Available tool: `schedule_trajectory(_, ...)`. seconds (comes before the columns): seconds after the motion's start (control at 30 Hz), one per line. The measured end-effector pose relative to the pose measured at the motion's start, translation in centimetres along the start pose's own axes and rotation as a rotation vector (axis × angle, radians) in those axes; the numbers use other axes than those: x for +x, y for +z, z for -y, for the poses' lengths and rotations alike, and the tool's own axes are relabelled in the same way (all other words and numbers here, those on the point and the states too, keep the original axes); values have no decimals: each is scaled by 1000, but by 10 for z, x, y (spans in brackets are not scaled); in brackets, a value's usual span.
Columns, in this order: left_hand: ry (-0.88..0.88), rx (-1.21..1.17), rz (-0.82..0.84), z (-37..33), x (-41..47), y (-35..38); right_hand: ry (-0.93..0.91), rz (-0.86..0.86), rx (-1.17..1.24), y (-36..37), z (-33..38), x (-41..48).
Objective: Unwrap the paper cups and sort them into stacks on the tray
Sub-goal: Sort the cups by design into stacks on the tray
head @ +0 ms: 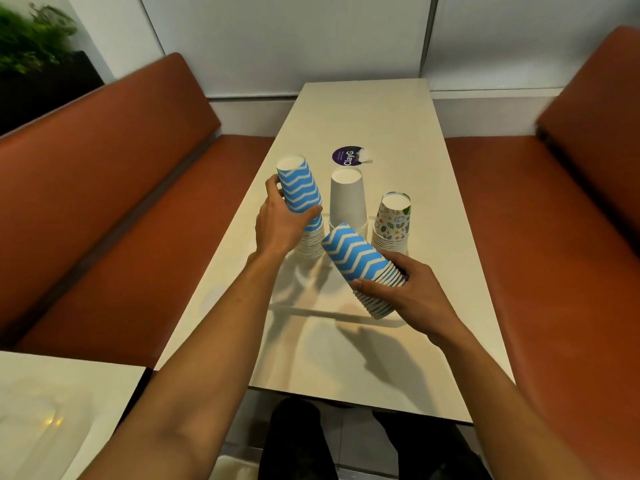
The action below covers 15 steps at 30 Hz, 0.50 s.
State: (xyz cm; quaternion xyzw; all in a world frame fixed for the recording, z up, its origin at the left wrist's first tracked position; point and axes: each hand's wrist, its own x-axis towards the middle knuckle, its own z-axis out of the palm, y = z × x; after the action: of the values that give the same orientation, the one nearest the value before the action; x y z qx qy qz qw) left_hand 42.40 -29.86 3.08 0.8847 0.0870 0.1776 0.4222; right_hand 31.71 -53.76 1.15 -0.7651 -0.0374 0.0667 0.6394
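Over the near part of the clear tray [311, 311], a tilted stack [360, 261] of blue zigzag cups is being held off the surface by the right hand [405, 289]. That forearm is reaching forward from the lower right with the wrist bending inward. The fingers are curling over the rim end and the thumb is pressing along the near side. The stack's long axis is running diagonally, closed bottom pointing up and to the far left, rims pointing down toward the near right. The left forearm is stretching forward, and the left hand [277, 223] is wrapping around the upper half of a standing stack [299, 188] of the same blue cups, thumb in front and fingers behind. This stack is resting rims-down at the tray's far left, bottoms up, leaning slightly left. Just beside it, a white stack [347, 199] is standing mouth-down, and right of that a printed stack [393, 220], likewise inverted. Beyond them on the table [363, 109], a purple sticker [344, 156] is lying next to a crumpled wrap [367, 156]. Orange benches [138, 174] are flanking the table on both sides.
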Motion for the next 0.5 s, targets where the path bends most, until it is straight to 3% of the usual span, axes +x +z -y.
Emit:
schedule_trajectory(0.13,-37,-11,74,9,-3,5,6,-18,-14,-2,-2,-2)
schedule_trajectory(0.23,-72,-36,26,3,-15,0,24,-30,-1,-2,-1,-2)
schedule_trajectory(0.37,-149,-366,-136,-15,-56,-11,48,-23,43,0,3,-1)
schedule_trajectory(0.5,-244,-760,178,-22,-116,-11,67,-12,113,5,4,0)
